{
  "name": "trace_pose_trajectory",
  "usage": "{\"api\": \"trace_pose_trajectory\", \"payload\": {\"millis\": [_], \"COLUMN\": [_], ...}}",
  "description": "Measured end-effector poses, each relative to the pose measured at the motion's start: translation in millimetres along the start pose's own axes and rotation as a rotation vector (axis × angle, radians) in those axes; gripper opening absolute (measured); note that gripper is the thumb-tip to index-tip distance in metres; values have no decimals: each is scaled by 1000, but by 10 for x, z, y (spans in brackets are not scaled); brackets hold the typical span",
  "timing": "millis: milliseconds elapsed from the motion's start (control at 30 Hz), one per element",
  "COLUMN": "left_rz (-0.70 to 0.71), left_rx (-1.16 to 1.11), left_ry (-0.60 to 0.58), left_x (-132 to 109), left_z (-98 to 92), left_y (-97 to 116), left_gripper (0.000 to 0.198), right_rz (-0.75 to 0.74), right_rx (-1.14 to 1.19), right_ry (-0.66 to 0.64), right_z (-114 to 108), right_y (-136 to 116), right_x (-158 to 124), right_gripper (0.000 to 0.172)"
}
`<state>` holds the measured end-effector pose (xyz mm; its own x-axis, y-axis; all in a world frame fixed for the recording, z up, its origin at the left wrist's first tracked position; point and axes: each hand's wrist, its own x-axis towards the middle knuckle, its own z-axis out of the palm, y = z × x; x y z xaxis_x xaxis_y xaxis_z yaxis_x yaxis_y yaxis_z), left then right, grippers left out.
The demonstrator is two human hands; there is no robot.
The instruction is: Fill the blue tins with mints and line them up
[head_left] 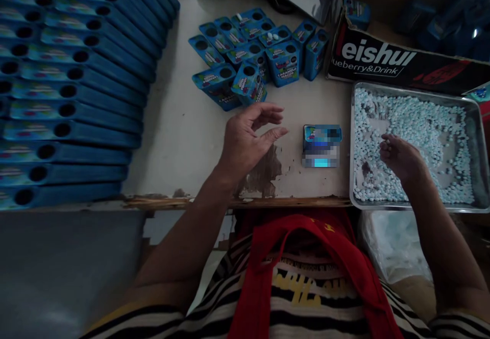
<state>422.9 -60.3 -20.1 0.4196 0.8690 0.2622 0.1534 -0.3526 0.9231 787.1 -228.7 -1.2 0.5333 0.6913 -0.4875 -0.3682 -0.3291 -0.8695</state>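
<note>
My left hand (252,130) is held above the table with thumb and fingers apart in a C shape, nothing between them. Just right of it stands a single small blue box (322,134), its lower part blurred by pixel blocks. My right hand (403,158) is over a metal tray (352,145) spread with small white and pale blue candies (417,119). Its fingers are curled together at the tips; whatever they hold is too small to make out. Behind my left hand is a cluster of blue candy boxes (283,63) with dark round holes, a few white candies lying on one top.
Long rows of blue boxes (69,91) fill the table's left side. A black cardboard carton (375,58) with more blue boxes inside stands behind the tray. The worn wooden table edge (184,202) runs in front of my body. A clear plastic bag (398,242) hangs below the tray.
</note>
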Motion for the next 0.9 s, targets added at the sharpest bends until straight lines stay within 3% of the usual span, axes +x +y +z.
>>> {"api": "trace_pose_trajectory", "payload": {"millis": [267, 333, 433, 533, 600, 633, 700, 800, 900], "left_rz": [56, 59, 185, 296, 300, 302, 312, 291, 239], "left_rx": [145, 205, 377, 621, 729, 747, 729, 704, 751], "left_ry": [-136, -158, -249, -507, -564, -541, -415, -129, 81], "left_x": [-15, -6, 60, 152, 188, 194, 198, 317, 764], "left_z": [-5, 70, 364, 662, 664, 574, 207, -664, -1603], "left_y": [129, 152, 278, 475, 581, 617, 647, 596, 459], "left_gripper": [64, 71, 72, 46, 37, 36, 36, 42, 46], "right_rz": [-246, -271, -184, -117, -120, -130, -198, -516, -849], "right_rx": [-353, -356, -229, -79, -43, -53, -151, -568, -1232], "right_ry": [-449, -525, -531, -475, -467, -476, -523, -597, -548], "right_z": [667, 825, 968, 1074, 1204, 1299, 1558, 2076, 2588], "right_y": [-401, -454, -510, -546, -538, -520, -461, -357, -298], "right_x": [-323, -337, -242, -28, 135, 208, 317, 396, 451], "right_gripper": [27, 30, 30, 28, 29, 30, 30, 37, 42]}}
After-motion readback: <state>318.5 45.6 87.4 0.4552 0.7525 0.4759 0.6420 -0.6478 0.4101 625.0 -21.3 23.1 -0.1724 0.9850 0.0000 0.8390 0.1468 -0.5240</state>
